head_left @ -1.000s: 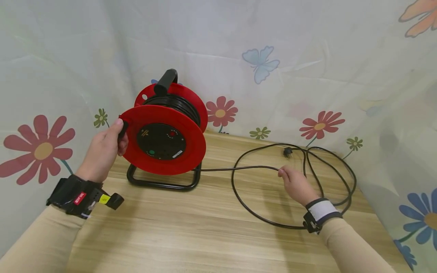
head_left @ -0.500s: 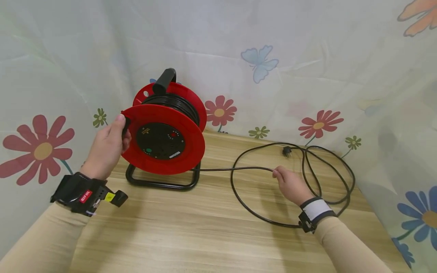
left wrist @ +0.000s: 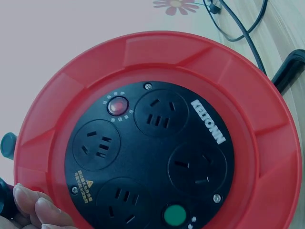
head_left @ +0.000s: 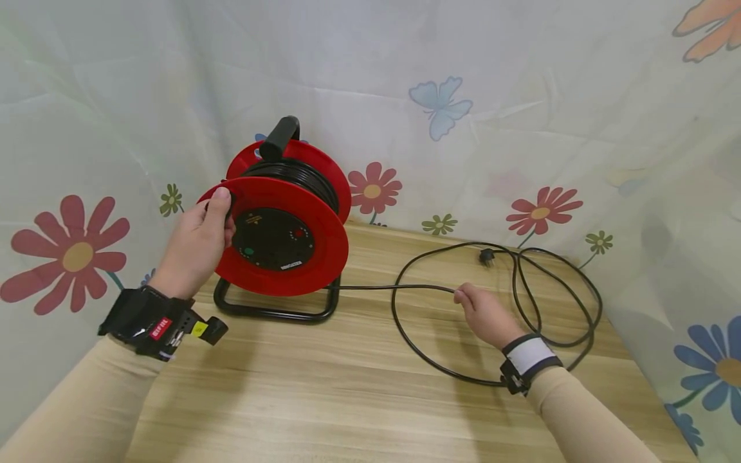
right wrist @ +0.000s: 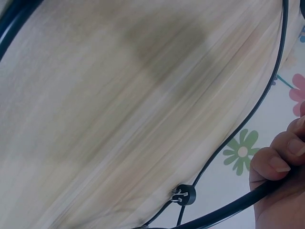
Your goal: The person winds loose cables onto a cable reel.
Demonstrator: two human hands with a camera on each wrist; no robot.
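Observation:
A red cable reel (head_left: 315, 241) with black cord wound between its discs stands on a black tubular frame (head_left: 278, 315), left of centre in the head view. My left hand (head_left: 197, 244) grips the black crank knob (left wrist: 5, 200) at the front disc's upper left; its fingers (left wrist: 45, 210) show at the lower left of the left wrist view. From the reel's underside a black cable (head_left: 382, 287) runs right to my right hand (head_left: 492, 316), whose fingers (right wrist: 271, 164) curl round it. The cable's plug (head_left: 488, 257) lies on the table behind that hand.
Loose cable loops (head_left: 590, 302) spread over the wooden table (head_left: 347, 386) around and beyond my right hand. A flower-printed curtain (head_left: 359, 77) closes off the back and sides. The reel's black carrying handle (head_left: 280, 138) sticks up at its top.
My left hand has moved right along with the knob, and the front disc has turned clockwise. My right hand has shifted a little left, nearer the reel, still holding the cable.

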